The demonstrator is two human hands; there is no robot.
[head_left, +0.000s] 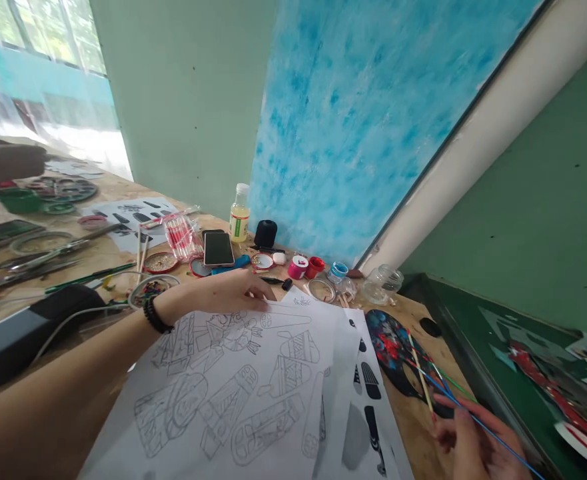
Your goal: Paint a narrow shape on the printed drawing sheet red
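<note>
My left hand [238, 291], with a dark beaded bracelet on the wrist, rests at the top edge of a white sheet with pencil drawings [223, 393]. Its fingers bend over the paper's edge, and whether they pinch it is hidden. Under that sheet, on its right, lies another sheet with black printed shapes [370, 380]. At the lower right my right hand [468, 427] is closed around thin brushes, one with a blue handle [493, 433]. Their tips are over or near a dark palette [388, 343] smeared with red and blue paint.
Small paint pots [316, 267], a glass jar [383, 283], a phone [218, 249] and a bottle [240, 217] line the back. Cables and a black-grey box [33, 333] lie left. Another person's hand [10, 163] is at far left. A green surface [498, 360] lies right.
</note>
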